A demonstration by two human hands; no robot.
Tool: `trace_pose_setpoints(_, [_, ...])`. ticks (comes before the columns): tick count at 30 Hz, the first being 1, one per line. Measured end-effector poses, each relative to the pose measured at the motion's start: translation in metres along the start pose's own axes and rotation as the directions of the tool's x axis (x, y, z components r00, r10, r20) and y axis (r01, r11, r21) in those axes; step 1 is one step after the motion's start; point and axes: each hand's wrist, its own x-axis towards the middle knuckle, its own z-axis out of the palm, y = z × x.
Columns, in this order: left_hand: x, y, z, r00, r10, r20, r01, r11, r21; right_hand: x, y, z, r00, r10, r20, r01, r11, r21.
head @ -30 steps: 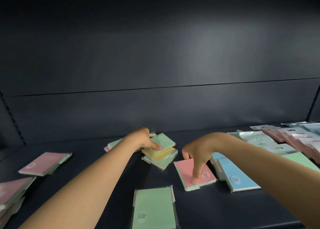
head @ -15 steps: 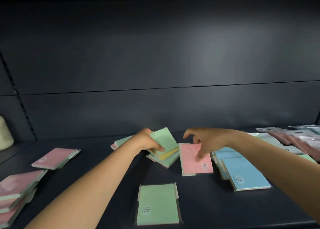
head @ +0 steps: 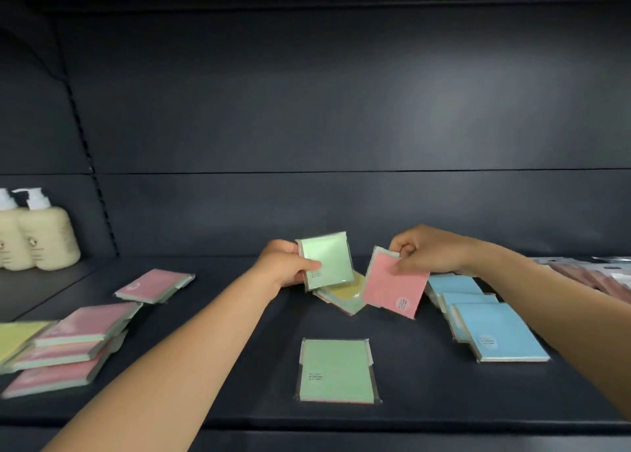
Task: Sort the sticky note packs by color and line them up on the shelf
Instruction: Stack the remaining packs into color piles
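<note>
The sorting is partly done, judging by how the packs lie on the dark metal shelf (head: 205, 414). Taking the flat green sticky note pack in clear wrap (head: 336, 369), lying alone near the shelf's front edge, as the landmark: to its right sits an overlapping row of light blue packs (head: 491, 328), already grouped by colour. Far to its left lies a loose heap of pink packs (head: 71, 345) with a yellow-green pack (head: 17, 335) at its outer edge, and a single pink pack (head: 155, 285) lies farther back on that side. These are gathered roughly but are not in a neat line.

Behind the landmark, toward the back panel, a small mixed pile (head: 345, 296) remains, with a yellow pack showing on top of a greenish one. This looks like the unsorted remainder.

The left hand (head: 285, 265) grips a pale green pack (head: 327, 260), thumb across its face, lifted clear above the mixed pile. The right hand (head: 420, 251) pinches a pink pack (head: 396, 286) by its upper corner, so it hangs tilted just right of the pile, off the shelf.

What seems left: placing these two with their colours, clearing the pile, then straightening each colour into a row. Cream pump bottles (head: 37, 236) stand far left behind the landmark; silvery and dull pink sachets (head: 594, 274) lie far right
</note>
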Motion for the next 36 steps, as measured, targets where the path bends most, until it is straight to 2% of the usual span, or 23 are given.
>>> trace_pose_setpoints(5, [-0.026, 0.007, -0.064, 0.997, 0.036, -0.067, -0.040, 0.998, -0.051, 0.012, -0.036, 0.010, 0.992, 0.027, -0.127, -0.013, 0.993, 0.115])
trace_pose_setpoints(9, [-0.047, 0.006, -0.136, 0.991, 0.035, -0.133, -0.051, 0.992, -0.116, 0.023, -0.085, 0.028, 0.993, 0.026, -0.117, -0.003, 0.982, 0.190])
trace_pose_setpoints(12, [-0.066, -0.001, -0.194, 0.980, 0.052, -0.191, -0.092, 0.974, -0.208, 0.032, -0.131, 0.057, 0.998, 0.014, -0.063, 0.009, 0.934, 0.358])
trace_pose_setpoints(16, [-0.089, -0.012, -0.264, 0.970, 0.062, -0.237, -0.129, 0.950, -0.283, 0.039, -0.198, 0.110, 1.000, 0.027, 0.001, -0.022, 0.802, 0.597])
trace_pose_setpoints(19, [-0.101, -0.022, -0.310, 0.962, 0.050, -0.269, -0.143, 0.930, -0.339, 0.048, -0.244, 0.154, 0.997, 0.061, 0.040, -0.070, 0.636, 0.769])
trace_pose_setpoints(23, [-0.112, -0.036, -0.356, 0.967, 0.033, -0.253, -0.130, 0.918, -0.376, 0.063, -0.285, 0.211, 0.992, 0.105, 0.076, -0.115, 0.452, 0.885])
trace_pose_setpoints(26, [-0.116, -0.049, -0.379, 0.977, 0.022, -0.210, -0.102, 0.921, -0.376, 0.069, -0.299, 0.243, 0.981, 0.181, 0.065, -0.135, 0.406, 0.904])
trace_pose_setpoints(28, [-0.117, -0.056, -0.389, 0.984, 0.005, -0.180, -0.073, 0.925, -0.374, 0.071, -0.302, 0.256, 0.971, 0.237, 0.033, -0.136, 0.432, 0.891])
trace_pose_setpoints(32, [-0.116, -0.067, -0.397, 0.994, -0.013, -0.110, -0.028, 0.933, -0.358, 0.069, -0.303, 0.263, 0.931, 0.359, -0.067, -0.167, 0.581, 0.796])
trace_pose_setpoints(36, [-0.114, -0.069, -0.390, 0.999, -0.015, -0.052, -0.005, 0.932, -0.362, 0.060, -0.305, 0.264, 0.928, 0.356, -0.111, -0.186, 0.699, 0.691])
